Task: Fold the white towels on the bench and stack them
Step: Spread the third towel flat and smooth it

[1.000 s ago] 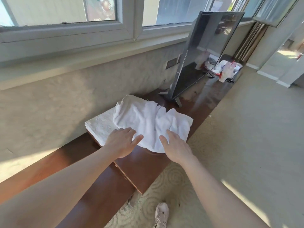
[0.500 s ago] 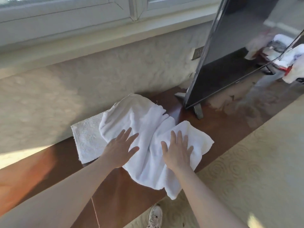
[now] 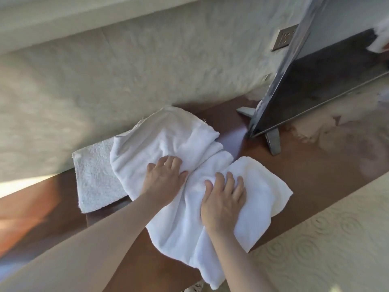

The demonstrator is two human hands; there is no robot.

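**Both hands on a crumpled towel**

A loose white towel lies rumpled on the brown bench; its near end hangs over the bench's front edge, and its far end reaches the wall; its left part overlaps a second, folded towel, so that one's right side is hidden. The left hand lies on the loose towel with fingers curled into a fold, their tips buried in cloth; the right hand sits just beside it, fingers bent and bunching the fabric; how firmly either grips is hard to make out. Both forearms run off the bottom edge. A dark screen stands on the bench at right, cut off by the frame; a socket on the wall is partly hidden behind it; the white blur at the top right corner cannot be made out; patterned carpet fills the lower right.
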